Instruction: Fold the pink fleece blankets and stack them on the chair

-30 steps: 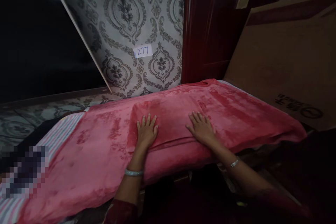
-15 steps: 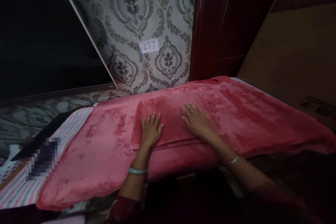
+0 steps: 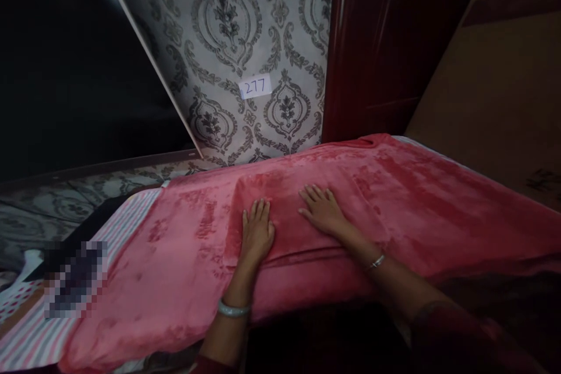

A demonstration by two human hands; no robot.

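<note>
A folded piece of red plush fabric (image 3: pixel 291 219) lies flat in the middle of a larger pinkish-red plush blanket (image 3: pixel 162 280). Near its left side, my left hand (image 3: pixel 257 231) rests palm down on the folded piece, fingers stretched out and holding nothing. My right hand (image 3: pixel 324 210) lies palm down toward its right side, fingers spread, also with nothing held. Light bracelets circle both wrists.
White striped cloth (image 3: pixel 131 219) shows under the blanket's left end. A large dark screen (image 3: pixel 87 70) stands at the back left, before patterned wallpaper (image 3: pixel 228 17) bearing a "277" label (image 3: pixel 255 86). A cardboard box (image 3: pixel 504 87) stands at right.
My right hand has slid slightly left and toward me over the folded fabric. My left hand stays flat, with its fingers closer together. The whole view has shifted slightly.
</note>
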